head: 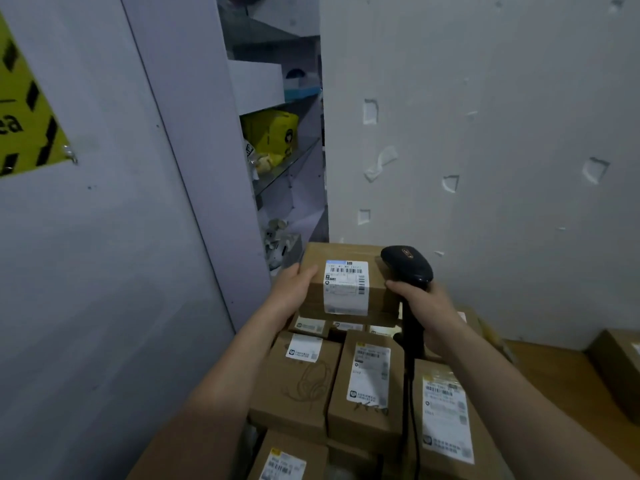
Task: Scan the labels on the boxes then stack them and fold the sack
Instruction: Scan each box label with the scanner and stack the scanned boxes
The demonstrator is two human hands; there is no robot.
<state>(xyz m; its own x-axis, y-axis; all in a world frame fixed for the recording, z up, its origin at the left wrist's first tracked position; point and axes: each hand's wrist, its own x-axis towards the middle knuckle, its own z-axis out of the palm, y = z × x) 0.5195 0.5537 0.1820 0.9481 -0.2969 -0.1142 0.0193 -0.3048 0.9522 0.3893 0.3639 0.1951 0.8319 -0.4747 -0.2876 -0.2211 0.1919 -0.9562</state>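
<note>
Nearest, at the bottom edge, lies one brown cardboard box (277,448) with a white barcode label whose print is too blurred to read. Just beyond it is a row of three boxes side by side: the left box (298,386) has a line drawing of headphones and a small white label, while the middle box (367,386) and the right box (446,420) each carry a long white label with a yellow strip, a barcode and unreadable text. Behind the row, three more label tops show on a further layer of boxes.

The top box (379,296) sits on that layer, at the far end of the stack against the white wall (485,133). Its shipping label (346,289) faces the camera: a blue band, two barcodes, small print not legible. The left hand (294,289) has its grip curled over the box's left edge. The right hand (426,313) has its grip wrapped round the handle of one black barcode scanner (408,265), its head just right of the label; its black cable (412,393) hangs down between the middle and right boxes.

To the right is a wooden worktop (554,368) with another brown box (620,368) on it. On the far left a yellow sign (24,116) shows the letters "ea". One yellow box (270,133) stands on a far shelf.
</note>
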